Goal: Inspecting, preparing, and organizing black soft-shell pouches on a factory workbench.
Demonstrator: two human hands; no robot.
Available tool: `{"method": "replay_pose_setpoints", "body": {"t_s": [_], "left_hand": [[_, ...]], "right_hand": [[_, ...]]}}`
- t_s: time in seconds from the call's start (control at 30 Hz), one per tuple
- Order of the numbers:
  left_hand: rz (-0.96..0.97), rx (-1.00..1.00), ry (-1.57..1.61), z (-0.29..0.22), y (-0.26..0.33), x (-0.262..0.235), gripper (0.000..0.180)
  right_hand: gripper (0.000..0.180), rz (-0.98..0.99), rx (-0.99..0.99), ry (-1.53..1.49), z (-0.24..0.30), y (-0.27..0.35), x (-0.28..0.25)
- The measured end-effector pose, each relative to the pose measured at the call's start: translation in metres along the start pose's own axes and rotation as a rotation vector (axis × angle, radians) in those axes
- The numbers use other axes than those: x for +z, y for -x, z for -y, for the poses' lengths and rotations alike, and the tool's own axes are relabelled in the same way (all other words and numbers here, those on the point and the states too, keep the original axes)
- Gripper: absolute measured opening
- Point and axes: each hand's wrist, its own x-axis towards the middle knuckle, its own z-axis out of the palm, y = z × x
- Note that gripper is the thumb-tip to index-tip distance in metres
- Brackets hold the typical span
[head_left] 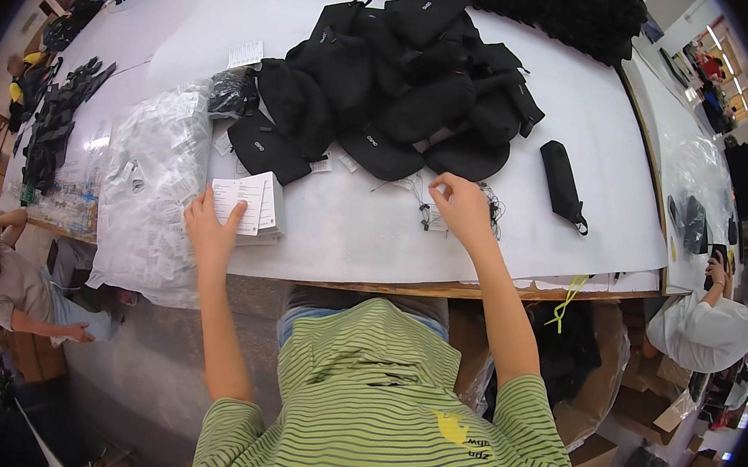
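Note:
My left hand (209, 228) rests at the left side of a stack of white printed cards (257, 201), thumb and fingers apart. My right hand (463, 208) has its thumb and forefinger brought together over the white table; what they pinch is too small to make out. Thin black cords (425, 213) lie just under those fingertips, and a tangle of black cords (495, 216) shows beside the wrist. Beyond both hands is a heap of black fabric pouches (370, 73), some with a small light mark. White tags (347, 162) peek out along the heap's near edge.
A large clear plastic bag of white labels (155, 179) lies left of the cards. One black pouch (562, 183) lies apart at right. Black fluffy material (536, 7) sits at the far edge. A yellow-green cord (569, 302) hangs over the near edge. Other people are at both sides.

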Motion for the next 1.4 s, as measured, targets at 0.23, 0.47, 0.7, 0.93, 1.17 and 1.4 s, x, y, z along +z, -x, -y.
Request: {"method": "replay_pose_setpoints", "body": {"t_s": [0.23,0.47,0.7,0.93,1.17,1.4], "left_hand": [[-0.148,-0.003,0.058,-0.016,0.010,0.000,0.072],[-0.118,0.010,0.010,-0.028,0.004,-0.012,0.070],[-0.026,0.019,0.097,-0.046,-0.011,-0.050,0.038],[0.213,0.053,0.535,-0.068,-0.002,-0.071,0.023],[0.497,0.053,1.107,-0.157,0.044,-0.071,0.047],[0.296,0.394,1.151,-0.190,0.063,-0.049,0.033]], "right_hand": [[0.013,0.122,-0.076,-0.024,0.027,-0.021,0.030],[0.012,0.124,-0.372,0.187,0.034,-0.024,0.071],[0.011,0.092,-0.463,0.098,0.051,-0.021,0.028],[0.006,-0.370,-0.210,-0.391,0.098,-0.011,-0.091],[0.008,-0.237,-0.052,-1.010,0.077,-0.010,-0.115],[0.009,0.100,0.051,-0.919,0.102,0.058,-0.087]]}}
